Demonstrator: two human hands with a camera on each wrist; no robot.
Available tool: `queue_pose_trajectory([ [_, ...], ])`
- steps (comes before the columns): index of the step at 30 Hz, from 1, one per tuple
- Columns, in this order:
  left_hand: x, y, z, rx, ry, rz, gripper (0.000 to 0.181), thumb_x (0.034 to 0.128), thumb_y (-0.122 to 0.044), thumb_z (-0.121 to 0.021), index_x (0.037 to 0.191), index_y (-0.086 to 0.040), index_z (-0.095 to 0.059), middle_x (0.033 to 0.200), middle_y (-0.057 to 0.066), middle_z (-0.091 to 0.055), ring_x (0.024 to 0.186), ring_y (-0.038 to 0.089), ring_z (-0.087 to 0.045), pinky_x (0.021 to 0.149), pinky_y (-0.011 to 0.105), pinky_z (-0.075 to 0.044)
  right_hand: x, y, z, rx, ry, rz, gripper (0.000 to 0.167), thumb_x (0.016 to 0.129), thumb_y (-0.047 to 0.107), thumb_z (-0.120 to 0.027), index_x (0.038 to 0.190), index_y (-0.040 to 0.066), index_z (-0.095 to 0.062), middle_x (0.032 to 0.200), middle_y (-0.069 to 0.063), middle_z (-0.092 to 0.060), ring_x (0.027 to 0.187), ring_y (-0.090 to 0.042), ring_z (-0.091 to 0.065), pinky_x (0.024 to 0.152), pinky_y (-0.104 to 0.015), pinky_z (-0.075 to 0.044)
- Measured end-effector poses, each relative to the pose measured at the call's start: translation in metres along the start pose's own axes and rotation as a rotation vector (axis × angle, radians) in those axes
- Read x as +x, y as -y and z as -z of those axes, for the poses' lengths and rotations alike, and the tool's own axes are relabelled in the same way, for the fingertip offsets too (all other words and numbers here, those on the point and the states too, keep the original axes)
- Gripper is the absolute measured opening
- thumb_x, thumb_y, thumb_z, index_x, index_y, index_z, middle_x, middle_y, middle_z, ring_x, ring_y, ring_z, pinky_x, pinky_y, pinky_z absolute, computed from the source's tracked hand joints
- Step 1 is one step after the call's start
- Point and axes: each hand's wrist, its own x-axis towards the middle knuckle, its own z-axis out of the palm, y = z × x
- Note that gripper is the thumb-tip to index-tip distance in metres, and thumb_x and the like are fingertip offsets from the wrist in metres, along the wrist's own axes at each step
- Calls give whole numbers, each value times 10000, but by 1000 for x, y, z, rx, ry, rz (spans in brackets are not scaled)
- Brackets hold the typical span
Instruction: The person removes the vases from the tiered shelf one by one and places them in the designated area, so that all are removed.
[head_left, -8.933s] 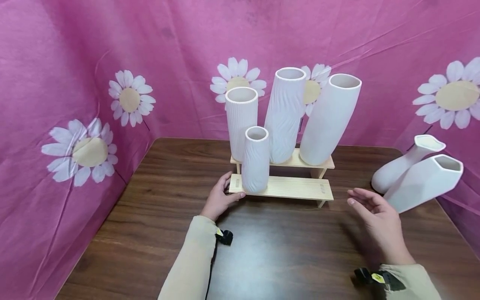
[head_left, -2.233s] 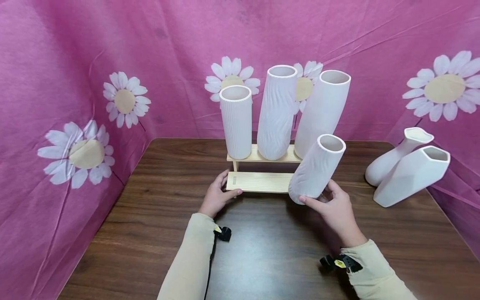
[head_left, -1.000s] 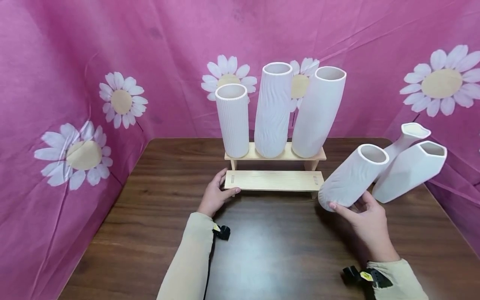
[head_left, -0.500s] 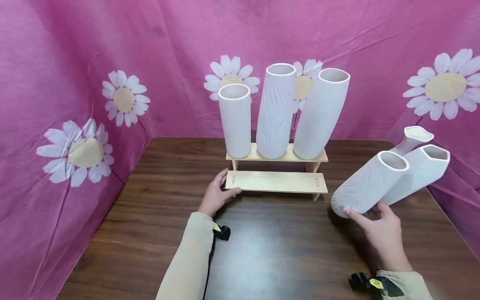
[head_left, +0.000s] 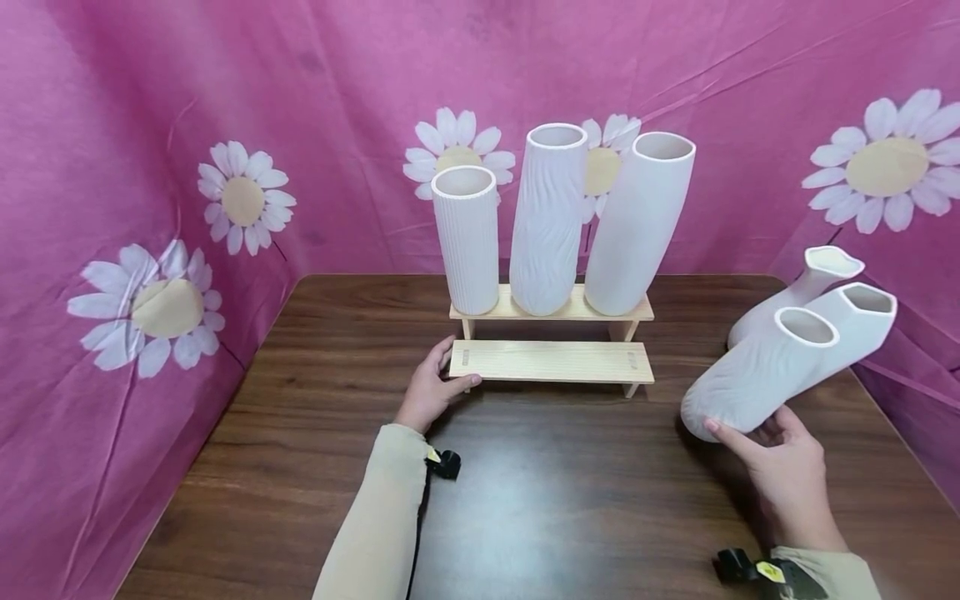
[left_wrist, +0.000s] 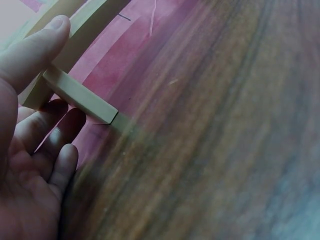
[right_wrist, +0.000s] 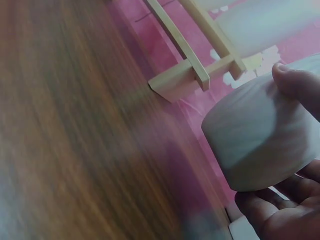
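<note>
My right hand grips a small white vase with a swirled surface near its base, thumb in front. In the right wrist view, a gap shows between that vase's base and the table. It overlaps the front of an angular white vase; contact between them cannot be told. My left hand holds the left end of the two-step wooden stand, its thumb on the lower shelf's front edge. In the left wrist view, its fingers curl beside the stand's leg.
On the stand's upper shelf are a ribbed vase, a tall wavy vase and a smooth tall vase. A narrow-necked vase stands behind the angular one. Pink flowered cloth hangs around the wooden table.
My right hand, earlier empty, took hold of the swirled vase on the lower shelf. It carried the vase right, in front of the angular vase. The left hand stayed on the stand.
</note>
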Motion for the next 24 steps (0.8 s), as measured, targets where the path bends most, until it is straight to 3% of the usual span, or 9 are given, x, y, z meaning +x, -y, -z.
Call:
queue_pose_trajectory([
  [21,-1,1,-2,9,-9,-11,898,810,-92,-847,1548,-36,-338,1446,135,-555,1210,234,-584,976,316,-483,-1,-11,35,-134,-42,-54,593,740,38,-891,1246,191,-623,983,240,-677,928,108,-601,739,-46,-461],
  [24,0,2,-3,16,-14,-14,897,808,-99,-850,1547,-43,-344,1440,127,-563,1196,224,-592,956,286,-483,-1,-13,43,-242,-59,-54,590,760,105,-892,1266,218,-611,971,288,-649,910,142,-579,726,-38,-450],
])
